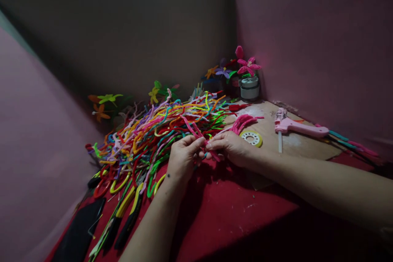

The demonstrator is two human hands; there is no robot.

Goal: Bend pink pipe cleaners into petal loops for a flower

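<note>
Between my two hands is a pink pipe cleaner (193, 127), bent, with its free ends rising up and to the left. My left hand (184, 153) pinches it between thumb and fingertips. My right hand (231, 147) grips the same piece close beside, fingertips almost touching those of the left. Behind the hands spreads a large heap of many-coloured pipe cleaners (153, 127). A bundle of pink pipe cleaners (244, 123) lies just beyond my right hand, next to a yellow-edged tape roll (251, 138). The exact fold at my fingertips is partly hidden.
A pink glue gun (302, 127) rests on a brown board (316, 147) at the right. Pliers (129, 208) with yellow-black handles and a dark phone (80, 229) lie at the left on the red cloth (227, 213). Pipe-cleaner flowers (248, 66) stand along the back.
</note>
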